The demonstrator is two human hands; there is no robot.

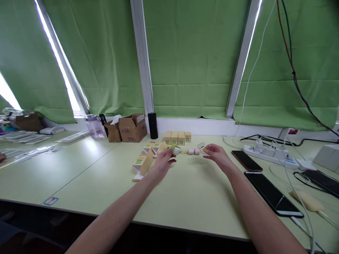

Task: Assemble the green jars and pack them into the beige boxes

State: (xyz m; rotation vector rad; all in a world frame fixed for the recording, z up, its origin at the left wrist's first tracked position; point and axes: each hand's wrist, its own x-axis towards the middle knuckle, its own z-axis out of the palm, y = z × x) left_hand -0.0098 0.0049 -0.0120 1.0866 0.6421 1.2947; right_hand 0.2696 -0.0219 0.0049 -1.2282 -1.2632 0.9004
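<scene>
My left hand (163, 161) is closed on a small white piece with a green part (176, 151), held just above the table. My right hand (215, 153) pinches a small clear plastic bag (202, 146) by its edge, with something yellow at the fingertips. On the table between my hands sit two small pale pink blocks (194, 151) and some tiny green bits (183, 152). Left of my left hand lie several opened small cardboard boxes (142, 164) with green labels. Behind my hands several closed boxes (178, 137) of the same kind stand in a row.
Two phones (272, 192) lie right of my right arm, near a white power strip (270, 155) with tangled cables. At the back left stand a brown carton (132, 128), a black cylinder (153, 125) and a purple bottle (94, 126). Another person's hand (2, 157) shows at the far left edge.
</scene>
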